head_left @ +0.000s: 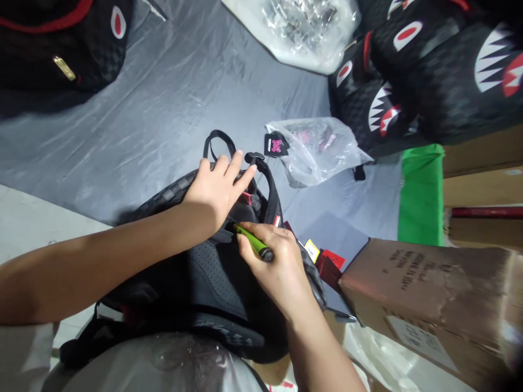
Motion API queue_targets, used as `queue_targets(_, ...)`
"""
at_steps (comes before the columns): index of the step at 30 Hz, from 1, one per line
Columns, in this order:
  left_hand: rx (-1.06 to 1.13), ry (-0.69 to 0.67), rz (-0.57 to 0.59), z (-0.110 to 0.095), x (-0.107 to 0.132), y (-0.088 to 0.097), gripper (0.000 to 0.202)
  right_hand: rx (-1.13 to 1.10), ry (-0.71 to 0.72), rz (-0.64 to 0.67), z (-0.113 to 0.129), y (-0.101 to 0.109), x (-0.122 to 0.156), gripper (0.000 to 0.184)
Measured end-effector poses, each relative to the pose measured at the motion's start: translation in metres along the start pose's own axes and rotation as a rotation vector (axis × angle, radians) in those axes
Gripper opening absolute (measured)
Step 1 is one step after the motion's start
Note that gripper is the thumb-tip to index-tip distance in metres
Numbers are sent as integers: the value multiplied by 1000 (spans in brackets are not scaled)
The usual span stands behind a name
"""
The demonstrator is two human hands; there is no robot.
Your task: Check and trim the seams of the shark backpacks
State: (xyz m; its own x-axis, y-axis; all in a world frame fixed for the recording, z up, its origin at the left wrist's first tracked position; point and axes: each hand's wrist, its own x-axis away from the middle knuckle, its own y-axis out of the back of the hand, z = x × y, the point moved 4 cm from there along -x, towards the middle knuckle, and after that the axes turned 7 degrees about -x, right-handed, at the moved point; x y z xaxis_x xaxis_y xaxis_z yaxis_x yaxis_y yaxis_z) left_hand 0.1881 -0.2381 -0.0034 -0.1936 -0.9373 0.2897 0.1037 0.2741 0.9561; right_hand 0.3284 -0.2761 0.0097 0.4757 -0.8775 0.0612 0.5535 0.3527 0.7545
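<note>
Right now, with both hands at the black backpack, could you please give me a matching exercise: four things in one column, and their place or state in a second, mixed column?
Things
1. left hand
2. right hand
3. clear plastic bag
4. cardboard box

Places or states
a. lies on the grey sheet, beyond the black backpack
b. grips a green tool
c. rests open on top of the black backpack
d. stands at the right, brown, with printed text

Pairs: 1-c; 2-b; 3-a; 4-d
</note>
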Motion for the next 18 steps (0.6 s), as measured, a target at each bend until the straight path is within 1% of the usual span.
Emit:
queue_targets(3,-29,2,4,-1,-1,-2,90,-48,8,25,0,-3,-1,17)
queue_targets(6,-60,-12,0,-2,-1,-4,90,-65,-14,-9,0,-5,-3,18)
queue_targets(8,-72,-25,-8,-1,-1,-3,89,-108,-21,-20,1,-8,-5,19)
queue_targets(10,-74,-57,6,4,-1,1,93,-193,-30,1,3,-12,-4,20)
queue_targets(12,-56,-122,61,10,0,9,107,-239,-50,0,3,-13,-1,22)
queue_targets(14,-30,-155,158,17,3,17,125,-229,-48,-24,3,-13,3,23)
queue_targets(16,-10,-111,262,25,7,22,136,-223,-15,-51,5,-15,7,22)
queue_targets(18,2,-53,327,31,13,22,141,-242,30,-61,8,-22,9,22)
